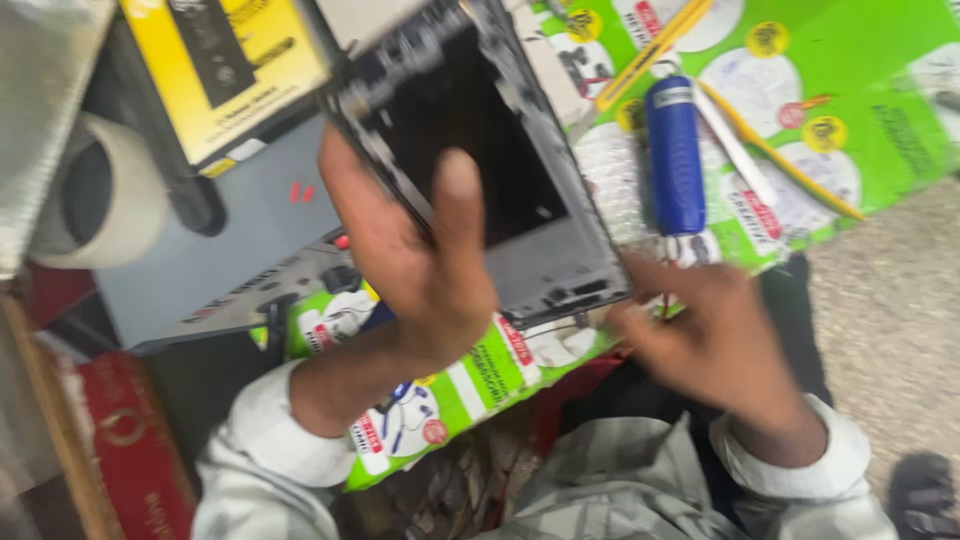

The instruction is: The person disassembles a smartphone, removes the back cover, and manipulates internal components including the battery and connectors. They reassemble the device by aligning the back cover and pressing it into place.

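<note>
A dark, gutted device frame [560, 250] with an open black cavity lies tilted on a green printed sheet [860, 90]. My left hand [410, 260] rests flat on the frame's near left part, back of the hand up, fingers spread, gripping nothing. My right hand [710, 340] is at the frame's near right corner, its fingers closed around the thin shaft of a blue-handled screwdriver [675, 150]. The handle points away from me across the sheet. The picture is motion-blurred, so the tip's exact contact point is unclear.
A roll of pale tape [110, 195] and a yellow box [225, 70] sit at the far left, above a grey panel [230, 240]. Thin yellow and white tools [745, 150] lie beside the screwdriver. A red box [130, 440] stands near left. Speckled floor [890, 310] is at right.
</note>
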